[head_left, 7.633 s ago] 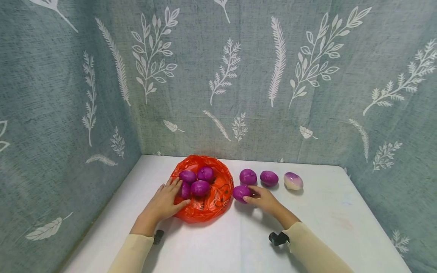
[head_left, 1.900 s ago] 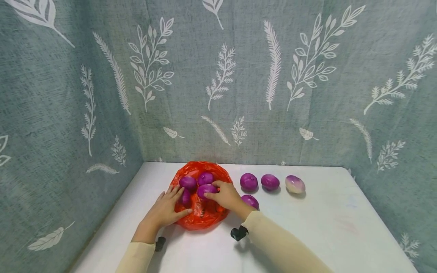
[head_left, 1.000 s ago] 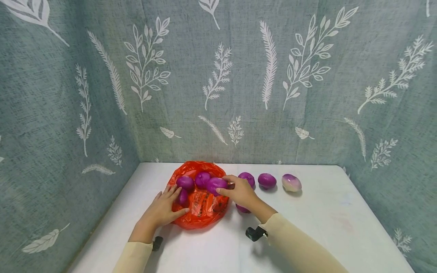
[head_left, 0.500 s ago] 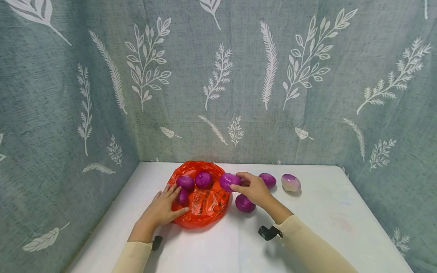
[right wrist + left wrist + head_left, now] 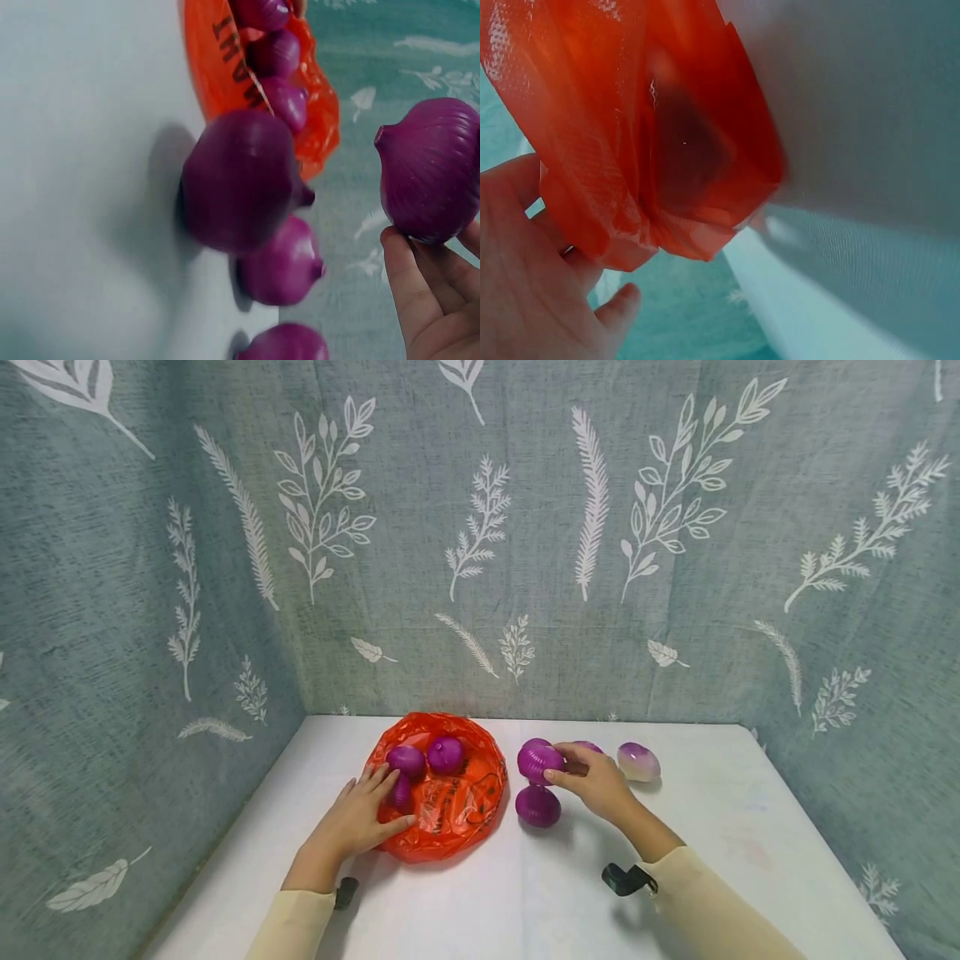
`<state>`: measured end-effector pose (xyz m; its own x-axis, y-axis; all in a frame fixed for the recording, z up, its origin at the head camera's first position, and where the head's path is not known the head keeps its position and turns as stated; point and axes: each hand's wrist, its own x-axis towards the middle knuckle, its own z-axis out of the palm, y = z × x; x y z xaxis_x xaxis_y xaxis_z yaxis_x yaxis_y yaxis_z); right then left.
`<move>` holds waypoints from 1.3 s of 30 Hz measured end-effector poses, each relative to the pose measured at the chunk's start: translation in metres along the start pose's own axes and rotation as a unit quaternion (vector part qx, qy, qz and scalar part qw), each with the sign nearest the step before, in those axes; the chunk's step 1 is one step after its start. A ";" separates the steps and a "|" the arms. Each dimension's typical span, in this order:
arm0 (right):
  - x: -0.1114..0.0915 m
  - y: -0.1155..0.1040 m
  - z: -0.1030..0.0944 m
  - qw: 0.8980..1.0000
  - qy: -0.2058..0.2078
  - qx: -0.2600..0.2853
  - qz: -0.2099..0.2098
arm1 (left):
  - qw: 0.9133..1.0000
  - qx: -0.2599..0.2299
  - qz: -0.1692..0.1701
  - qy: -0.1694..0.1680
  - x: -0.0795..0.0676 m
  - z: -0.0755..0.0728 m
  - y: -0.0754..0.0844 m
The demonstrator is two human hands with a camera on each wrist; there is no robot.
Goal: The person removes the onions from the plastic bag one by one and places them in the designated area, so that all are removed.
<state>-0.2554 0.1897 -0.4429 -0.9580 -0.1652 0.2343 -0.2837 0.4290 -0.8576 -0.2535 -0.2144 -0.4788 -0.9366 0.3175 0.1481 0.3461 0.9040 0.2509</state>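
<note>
My right hand (image 5: 596, 781) holds a purple onion (image 5: 542, 763) between thumb and fingers, above the table right of the bag. The right wrist view shows this onion (image 5: 431, 169) lifted clear, its stem pointing left. Just below it on the table sits another purple onion (image 5: 537, 808). My left hand (image 5: 360, 810) lies with fingers spread on the left rim of a red plastic bag (image 5: 457, 814), fingertips by the onions inside. Three purple onions are visible in the bag, one of them a round onion (image 5: 446, 755). In the left wrist view, the fingers touch the outside of the bag (image 5: 592, 165).
Behind my right hand is a partly covered purple onion (image 5: 589, 747). A white-and-purple onion (image 5: 639, 762) stands farther right. The right wrist view has several onions in a row on the white table (image 5: 465, 910). A leaf-patterned curtain (image 5: 465, 527) encloses the back and sides.
Earlier, my right hand set an onion at the table's front spot. Then it gripped another onion in the bag, lifted it out and carried it right. My left hand stayed at the bag.
</note>
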 end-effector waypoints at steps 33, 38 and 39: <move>-0.023 0.064 -0.043 0.999 -0.048 0.017 -0.001 | 1.000 -0.003 -0.001 0.010 -0.007 -0.001 -0.006; -0.027 0.065 -0.041 0.998 -0.058 0.021 0.007 | 1.000 -0.002 -0.013 0.003 -0.008 -0.001 -0.009; -0.027 0.065 -0.041 0.998 -0.060 0.021 0.005 | 1.000 -0.003 -0.012 0.003 -0.008 0.000 -0.009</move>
<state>-0.2497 0.2583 -0.4867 -0.9486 -0.2662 0.1710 -0.2691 0.3948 -0.8785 -0.2491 -0.2252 -0.4818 -0.9446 0.2931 0.1480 0.3231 0.9097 0.2607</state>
